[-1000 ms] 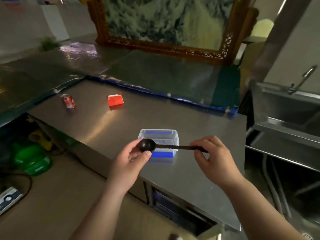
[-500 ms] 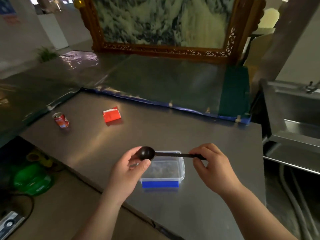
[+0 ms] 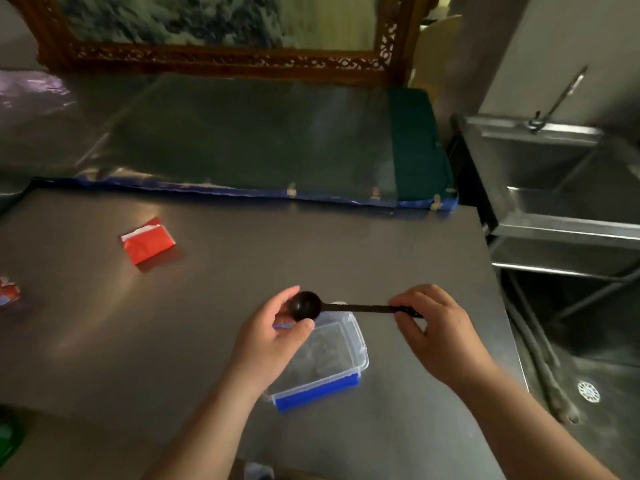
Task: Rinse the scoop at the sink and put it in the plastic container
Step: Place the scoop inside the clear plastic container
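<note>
The left hand [image 3: 273, 336] curled round the round bowl of the black scoop [image 3: 332, 307]. The right hand [image 3: 434, 332] pinched the end of its long thin handle. The scoop was held flat in the air, just over the clear plastic container [image 3: 332, 362] with a blue edge on the counter [image 3: 207, 306]. The left hand hid part of the container. The sink [image 3: 568, 202] stood off to the right.

Brushed-metal counter [image 3: 214, 306], clear-plastic container [image 3: 349, 355]

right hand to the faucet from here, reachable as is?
Probably not: the right hand holds the scoop handle over the container, and the faucet sits beyond the counter's edge; stepping right seems necessary.
</note>
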